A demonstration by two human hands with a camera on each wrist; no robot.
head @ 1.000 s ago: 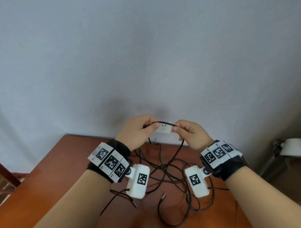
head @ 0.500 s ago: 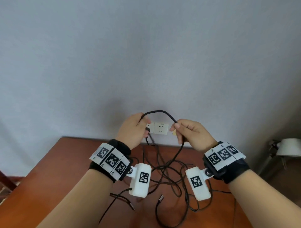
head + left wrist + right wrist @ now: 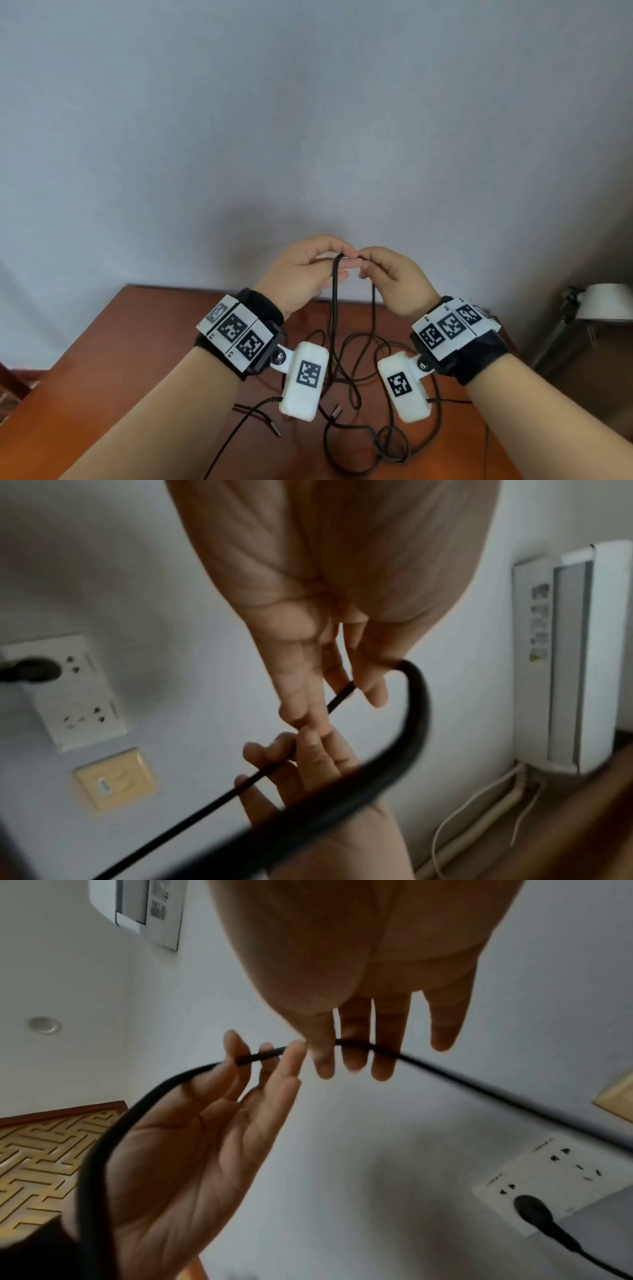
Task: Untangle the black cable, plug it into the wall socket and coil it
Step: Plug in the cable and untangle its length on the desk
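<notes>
Both hands raised, fingertips meeting. Left hand (image 3: 301, 270) pinching black cable (image 3: 335, 308) between thumb and fingers (image 3: 236, 1053); right hand (image 3: 394, 281) pinching same cable just beside, fingers (image 3: 356, 1047) lying close together. Cable hanging below fingers, trailing into tangle on worktop (image 3: 137, 342). Black plug (image 3: 534, 1211) sitting in wall socket (image 3: 548, 1175) beyond fingers.

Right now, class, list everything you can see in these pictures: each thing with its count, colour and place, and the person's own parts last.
black cable: one, black, held up between both hands, the rest tangled on the table
plug: one, black, in the wall socket
wall socket: one, white, on the wall
beige wall plate: one, beside the socket
table: one, red-brown, against the wall
air conditioner: one, white, standing by the wall
wrist cameras: two, white
left hand: pinches the cable
right hand: pinches the cable
</notes>
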